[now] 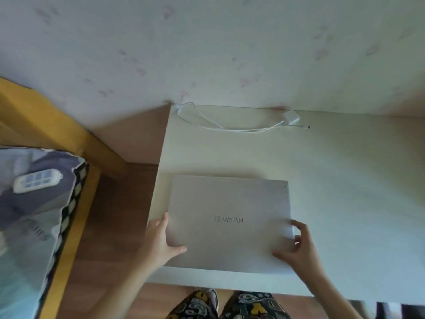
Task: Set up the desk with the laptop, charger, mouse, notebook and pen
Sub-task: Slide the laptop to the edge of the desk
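A closed silver laptop [230,222] lies flat on the white desk [345,180], near its front left corner, logo facing away from me. My left hand [161,242] grips the laptop's left edge, thumb on the lid. On the right front corner my right hand [299,247] holds it, fingers curled over the edge. A white charger [291,118] with its looped white cable [207,120] rests at the back of the desk against the wall. Mouse, notebook and pen are not in view.
A bed with a yellow wooden frame [76,203] and patterned bedding stands to the left; a white power strip [36,180] lies on the bedding. Wooden floor [119,215] shows between bed and desk. The wallpapered wall [207,54] rises behind the desk.
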